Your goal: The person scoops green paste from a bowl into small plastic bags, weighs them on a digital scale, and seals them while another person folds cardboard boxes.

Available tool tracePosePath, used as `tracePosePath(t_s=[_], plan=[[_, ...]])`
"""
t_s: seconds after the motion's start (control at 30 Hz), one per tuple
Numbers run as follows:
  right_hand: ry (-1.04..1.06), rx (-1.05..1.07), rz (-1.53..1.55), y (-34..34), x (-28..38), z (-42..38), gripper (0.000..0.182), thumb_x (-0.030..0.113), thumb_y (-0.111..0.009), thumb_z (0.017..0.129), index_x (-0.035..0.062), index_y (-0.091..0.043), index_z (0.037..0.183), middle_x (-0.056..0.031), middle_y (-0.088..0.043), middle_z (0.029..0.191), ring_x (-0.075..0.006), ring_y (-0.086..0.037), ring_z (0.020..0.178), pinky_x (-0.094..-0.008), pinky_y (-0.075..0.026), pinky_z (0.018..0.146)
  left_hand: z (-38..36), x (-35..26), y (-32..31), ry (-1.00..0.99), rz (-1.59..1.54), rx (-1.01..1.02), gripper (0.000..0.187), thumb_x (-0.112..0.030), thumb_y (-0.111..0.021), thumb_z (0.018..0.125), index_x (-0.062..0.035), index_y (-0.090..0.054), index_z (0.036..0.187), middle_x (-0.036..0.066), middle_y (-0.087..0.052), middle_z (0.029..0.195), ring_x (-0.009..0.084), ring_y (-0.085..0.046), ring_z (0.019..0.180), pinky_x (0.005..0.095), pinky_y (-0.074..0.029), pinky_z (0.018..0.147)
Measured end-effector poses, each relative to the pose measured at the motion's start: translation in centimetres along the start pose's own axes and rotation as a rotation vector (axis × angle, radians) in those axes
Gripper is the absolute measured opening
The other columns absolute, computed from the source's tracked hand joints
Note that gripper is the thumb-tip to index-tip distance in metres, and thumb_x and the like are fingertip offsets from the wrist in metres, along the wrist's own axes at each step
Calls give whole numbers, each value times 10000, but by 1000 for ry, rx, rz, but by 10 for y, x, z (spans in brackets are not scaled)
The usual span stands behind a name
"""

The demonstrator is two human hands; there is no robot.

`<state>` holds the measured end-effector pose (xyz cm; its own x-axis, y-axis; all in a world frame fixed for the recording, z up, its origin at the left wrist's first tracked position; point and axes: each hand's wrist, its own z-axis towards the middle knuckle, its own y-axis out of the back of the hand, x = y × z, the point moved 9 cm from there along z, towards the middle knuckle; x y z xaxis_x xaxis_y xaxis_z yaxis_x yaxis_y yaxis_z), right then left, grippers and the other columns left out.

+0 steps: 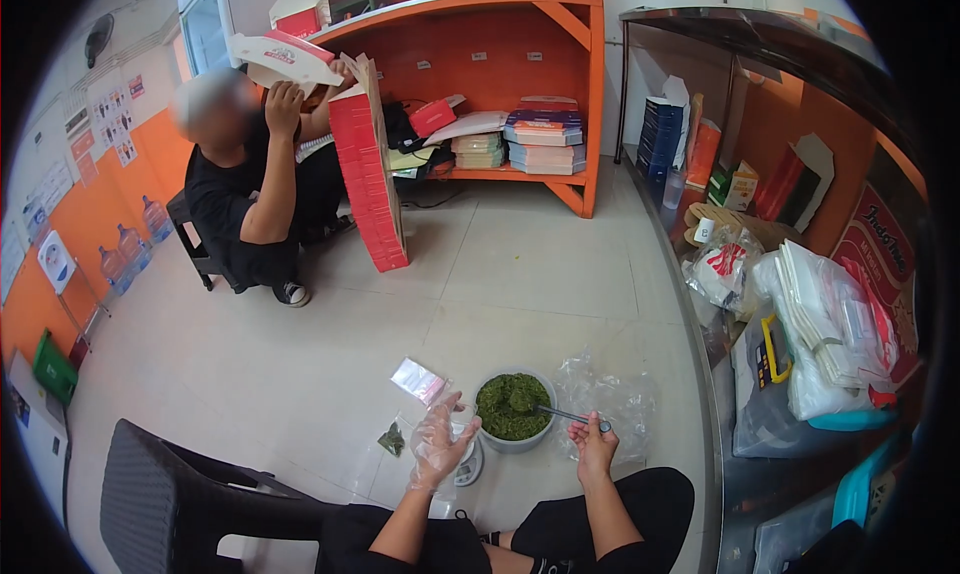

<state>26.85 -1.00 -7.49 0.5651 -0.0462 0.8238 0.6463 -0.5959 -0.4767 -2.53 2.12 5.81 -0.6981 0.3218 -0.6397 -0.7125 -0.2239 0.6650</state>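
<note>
A round white tub (548, 438) of chopped green leaves (505, 424) stands on the floor in front of me. My right hand (592, 442) is closed on the handle of a metal spoon (565, 413), whose far end lies in the leaves. My left hand (438, 450), in a clear plastic glove, is at the tub's left side with fingers apart, over a small round scale (468, 467) that it partly hides. Left of this hand lies a small clear bag (392, 438) with green leaves inside. Beyond it is a pack of small clear bags (418, 382).
A crumpled clear plastic bag (620, 404) spreads right of the tub. Metal shelving (690, 319) with bags and boxes runs along my right. A dark stool (190, 494) is at left. Farther off, a seated person (240, 194) handles cartons beside a tall red stack (365, 179).
</note>
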Motion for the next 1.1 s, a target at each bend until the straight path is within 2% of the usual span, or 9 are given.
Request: tracePosePath(t_s=[0.03, 0.57, 1.1], plan=[[-13, -6, 4, 1, -1, -1, 287, 259, -571, 960, -27, -574, 934, -135, -638, 764, -193, -638, 622, -277, -534, 587, -1, 2, 1, -3, 38, -26, 552, -342, -714, 823, -30, -528, 1238, 79, -658, 1009, 264, -632, 955, 373, -490, 831], [-153, -97, 51, 21, -22, 4, 297, 248, -567, 959, -44, -558, 907, -151, -638, 774, -228, -652, 644, -295, -541, 589, -7, 11, -1, 10, -7, -49, 539, -346, -707, 831, -13, -526, 1215, 101, -653, 984, 272, -635, 921, 373, -491, 820], [-167, -41, 142, 22, -36, 13, 286, 290, -598, 942, 4, -579, 933, -115, -638, 766, -198, -629, 663, -290, -522, 619, -5, 10, 1, -10, -35, -63, 491, -274, -726, 818, -16, -526, 1185, 97, -648, 993, 264, -633, 920, 369, -488, 831]])
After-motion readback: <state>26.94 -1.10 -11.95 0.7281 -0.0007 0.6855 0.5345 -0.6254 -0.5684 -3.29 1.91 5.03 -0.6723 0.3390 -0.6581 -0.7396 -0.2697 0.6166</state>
